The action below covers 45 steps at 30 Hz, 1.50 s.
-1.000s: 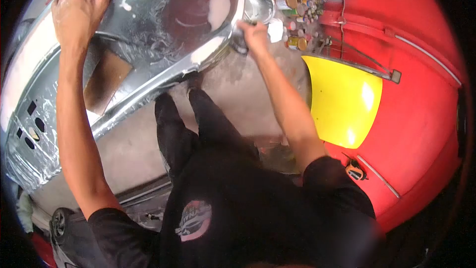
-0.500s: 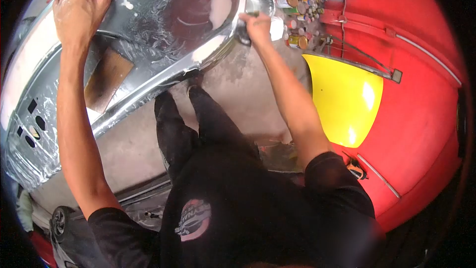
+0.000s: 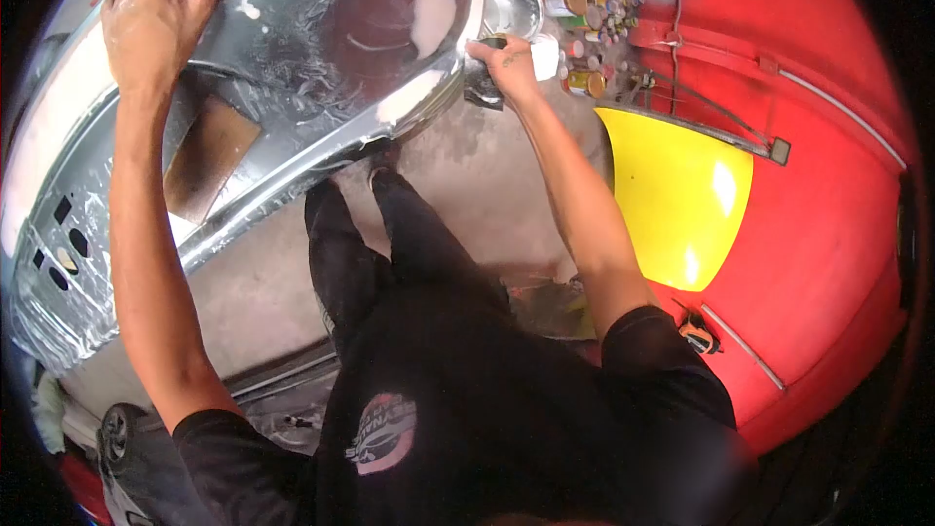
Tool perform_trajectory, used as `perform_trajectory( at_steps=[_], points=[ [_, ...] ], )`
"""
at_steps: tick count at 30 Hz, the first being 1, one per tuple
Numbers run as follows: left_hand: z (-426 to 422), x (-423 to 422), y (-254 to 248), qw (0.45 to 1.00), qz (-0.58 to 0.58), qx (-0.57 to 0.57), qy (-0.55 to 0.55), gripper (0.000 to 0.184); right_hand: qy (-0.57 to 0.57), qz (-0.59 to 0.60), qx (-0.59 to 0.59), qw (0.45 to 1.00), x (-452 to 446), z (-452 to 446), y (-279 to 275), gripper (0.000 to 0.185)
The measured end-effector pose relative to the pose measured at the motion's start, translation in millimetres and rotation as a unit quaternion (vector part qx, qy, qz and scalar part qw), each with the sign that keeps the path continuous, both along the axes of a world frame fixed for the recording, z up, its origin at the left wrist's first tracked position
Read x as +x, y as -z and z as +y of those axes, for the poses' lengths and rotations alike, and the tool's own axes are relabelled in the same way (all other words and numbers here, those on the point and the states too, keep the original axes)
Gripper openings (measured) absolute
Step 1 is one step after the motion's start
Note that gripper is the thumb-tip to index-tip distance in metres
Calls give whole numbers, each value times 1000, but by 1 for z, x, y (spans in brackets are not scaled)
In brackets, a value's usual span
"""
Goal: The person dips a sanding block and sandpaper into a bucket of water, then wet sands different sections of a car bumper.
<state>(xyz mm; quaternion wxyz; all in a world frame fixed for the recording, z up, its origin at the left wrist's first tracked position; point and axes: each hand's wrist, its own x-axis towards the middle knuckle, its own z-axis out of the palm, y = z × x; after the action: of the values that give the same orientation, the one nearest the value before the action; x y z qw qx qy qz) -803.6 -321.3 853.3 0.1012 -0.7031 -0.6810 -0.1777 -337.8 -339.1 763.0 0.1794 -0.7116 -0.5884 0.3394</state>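
The panel (image 3: 380, 24), grey and maroon with pale patches and whitish smears, has its long axis running from lower left to upper right, its right edge turned toward the red surface (image 3: 828, 244). The shirt (image 3: 487, 409) bears a round print (image 3: 382, 433); its slanted letters are only partly legible. A yellow sheet (image 3: 682, 200) lies against the red. The left hand (image 3: 161, 24) rests spread on the panel's far left edge, thumb apart, gripping nothing visible. The right hand (image 3: 504, 66) is curled closed on a dark pad (image 3: 482, 93) at the panel's right edge, the pad's length roughly following that edge. Just beyond that edge stands a silvery bucket (image 3: 511, 5), contents unclear. A brown board (image 3: 209, 161) lies aslant near the panel's near edge. Past the bucket cluster jars (image 3: 584, 84), some labelled, too small to read; their contents cannot be told.
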Motion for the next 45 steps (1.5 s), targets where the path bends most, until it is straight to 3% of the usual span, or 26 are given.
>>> perform_trajectory(
  at_steps=[2,4,6,9,11,12,15,16,17,19,22,24,26,27,31,32,33,35,37,41,42,43,44,45],
  points=[
    [2,-9,8,1000,8,15,14,49,-20,-33,-26,999,-8,12,-22,33],
    [-3,2,-2,999,17,36,26,48,-86,-121,23,989,-22,41,-40,35],
    [-21,47,-41,985,-146,82,-31,33,-93,-122,51,987,-13,32,-23,35],
    [-20,40,-45,984,-175,44,-9,35,-88,-75,42,992,6,12,-4,37],
    [-23,38,-49,985,-172,35,3,34,-128,-99,24,987,-8,27,-26,41],
    [-23,38,-51,985,-170,31,15,34,-152,-198,71,966,-8,46,-23,41],
    [-7,24,-2,978,-173,115,14,33,-141,-188,78,969,-20,55,-36,33],
    [-11,32,-11,977,-176,115,16,33,-123,-139,57,981,-7,45,-21,37],
    [-15,40,-29,982,-172,84,-3,33,-174,-124,99,972,11,33,-2,39],
    [-21,42,-48,985,-167,46,-21,34,-209,-138,51,967,8,35,-14,38],
    [-19,35,-44,991,-133,13,5,37,-261,-240,41,934,-12,79,-36,36],
    [-13,27,-12,992,-100,70,-42,39,-224,-217,38,949,-16,60,-38,36],
    [-19,39,-35,990,-130,49,-35,39,-217,-146,65,963,10,45,-13,35],
    [-20,42,-44,987,-158,27,-27,38,-162,-109,-2,981,6,35,-15,35],
    [-21,40,-50,990,-138,23,-18,37,-168,-183,77,966,-22,58,-37,34],
    [-18,35,-41,990,-135,23,-20,37,-160,-159,36,974,-27,70,-46,36],
    [-12,28,-25,982,-187,24,-27,36,-156,-159,35,974,-21,59,-35,36],
    [-10,34,-20,969,-242,26,-32,36,-112,-185,150,965,-4,30,-1,39],
    [-17,42,-41,985,-163,44,-36,36,-67,-131,91,985,-13,3,-5,41],
    [-19,38,-44,989,-140,49,-7,35,-105,-146,167,969,-23,48,-19,29],
    [-13,21,-29,989,-139,51,-6,35,-101,-142,125,977,-24,51,-22,31],
    [-3,-5,-3,997,-60,36,15,42,-96,-143,124,977,-20,40,-17,31],
    [4,-15,11,999,20,24,34,48,-82,-150,156,973,-15,25,-9,32],
    [6,-11,11,999,20,27,35,48,-69,-154,191,967,-12,14,0,34]
  ],
)
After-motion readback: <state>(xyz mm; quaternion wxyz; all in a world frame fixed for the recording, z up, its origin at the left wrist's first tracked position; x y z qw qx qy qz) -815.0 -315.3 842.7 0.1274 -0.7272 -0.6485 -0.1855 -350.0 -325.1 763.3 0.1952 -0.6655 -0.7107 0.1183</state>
